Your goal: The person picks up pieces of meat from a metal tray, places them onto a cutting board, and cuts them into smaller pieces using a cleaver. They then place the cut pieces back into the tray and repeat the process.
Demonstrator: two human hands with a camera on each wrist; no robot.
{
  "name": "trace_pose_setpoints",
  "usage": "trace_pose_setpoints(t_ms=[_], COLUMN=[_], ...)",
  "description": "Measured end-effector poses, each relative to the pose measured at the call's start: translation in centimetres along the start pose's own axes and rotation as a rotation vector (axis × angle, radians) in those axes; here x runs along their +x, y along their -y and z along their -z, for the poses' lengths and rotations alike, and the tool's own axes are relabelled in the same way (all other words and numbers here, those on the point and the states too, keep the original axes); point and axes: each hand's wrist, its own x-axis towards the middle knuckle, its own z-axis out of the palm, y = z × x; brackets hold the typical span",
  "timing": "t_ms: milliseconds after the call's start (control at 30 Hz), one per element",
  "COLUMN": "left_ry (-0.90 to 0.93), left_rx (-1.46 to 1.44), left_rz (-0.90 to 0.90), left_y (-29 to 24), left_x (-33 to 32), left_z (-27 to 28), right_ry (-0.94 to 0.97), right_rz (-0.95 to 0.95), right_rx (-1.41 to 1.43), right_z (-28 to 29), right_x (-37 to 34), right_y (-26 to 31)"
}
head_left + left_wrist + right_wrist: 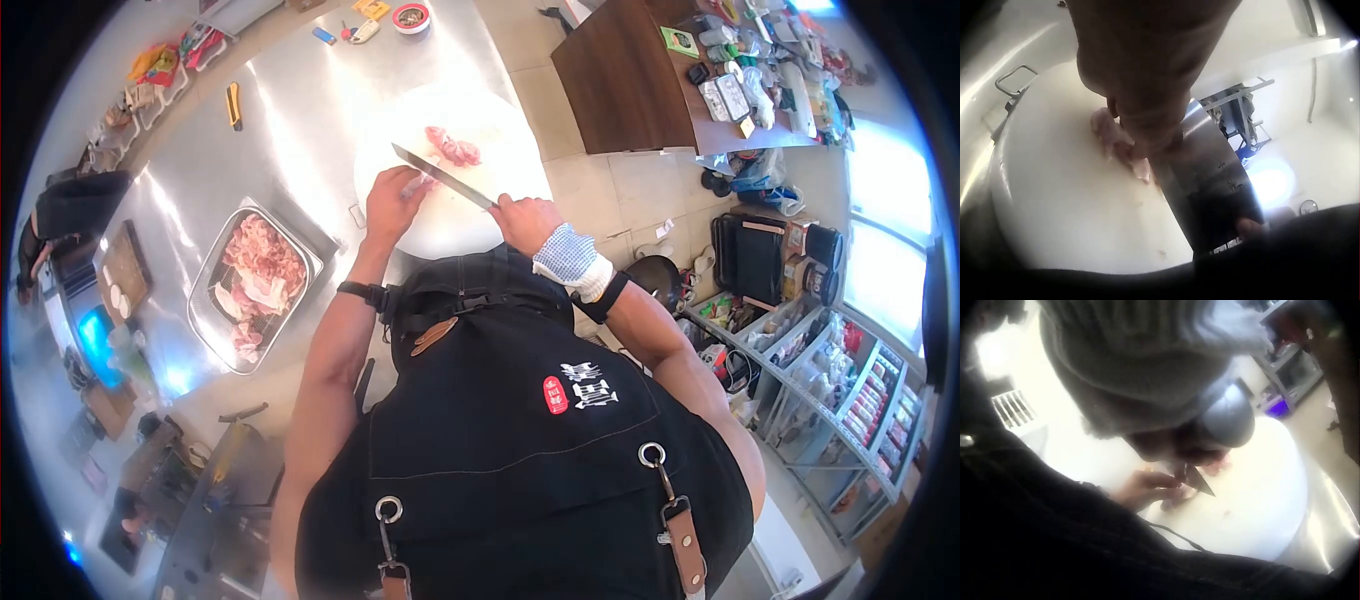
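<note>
My right hand [530, 222], its wrist wrapped in a blue-and-white knitted cuff, grips a cleaver [445, 177] by the handle end. The broad blade [1210, 181] fills much of the left wrist view. My left hand [394, 203] pinches a small piece of raw meat [1110, 134] against the round white cutting board [470, 225], close beside the blade. Fingers partly cover that piece. Farther up the board lies cut pink meat [455, 147]. In the right wrist view the cleaver's corner [1200, 482] comes down right by the left fingers.
Left of the board, a metal tray [200, 290] with a rack bears a heap of raw meat [262, 265]. A yellow box cutter [234, 106] lies on the steel table [300, 130]. At the table's far end stands a red-rimmed bowl [410, 18] near a blue lighter-like item [324, 36].
</note>
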Motion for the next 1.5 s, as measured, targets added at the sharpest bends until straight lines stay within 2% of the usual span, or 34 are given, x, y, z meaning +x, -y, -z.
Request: trace_pose_setpoints(t_ms=[133, 300, 433, 700, 800, 900, 1033, 1200, 1300, 1500], left_ry=[0.081, 0.025, 0.067, 0.057, 0.051, 0.050, -0.015, -0.003, 0.005, 0.026], left_rx=[-0.022, -0.055, -0.098, -0.047, -0.074, -0.111, -0.189, -0.151, -0.111, -0.089], left_rz=[0.038, 0.036, 0.101, 0.058, 0.062, 0.081, 0.088, 0.073, 0.081, 0.111], left_y=[-0.4, 0.3, -0.2, 0.4, 0.1, 0.2, 1.8, 2.0, 1.8, 1.6], left_x=[0.7, 0.7, 0.8, 0.9, 0.8, 0.1, -2.0, -2.9, -2.5, -1.8], left_z=[-0.1, -0.8, -0.1, -0.3, -0.3, 0.7, 1.8, 1.9, 1.5, 1.7], right_ry=[0.051, 0.095, 0.059, -0.051, -0.123, 0.026, 0.075, 0.071, 0.048, 0.031], right_rz=[-0.012, -0.057, -0.086, -0.092, -0.092, -0.119, -0.106, -0.027, 0.021, 0.001], right_rx=[-0.012, 0.048, 0.096, 0.195, 0.198, 0.139, 0.085, 0.021, 0.037, -0.013], right_z=[-0.3, -1.0, -2.4, -4.3, -4.8, -5.1, -4.1, -0.4, -1.4, -3.9], right_x=[0.2, 1.3, 3.5, 10.0, 9.1, 5.9, 1.6, -0.3, 0.2, 1.5], right_y=[0.1, 0.6, 1.5, 4.2, 3.4, 1.9, -0.9, 1.5, 2.5, 3.3])
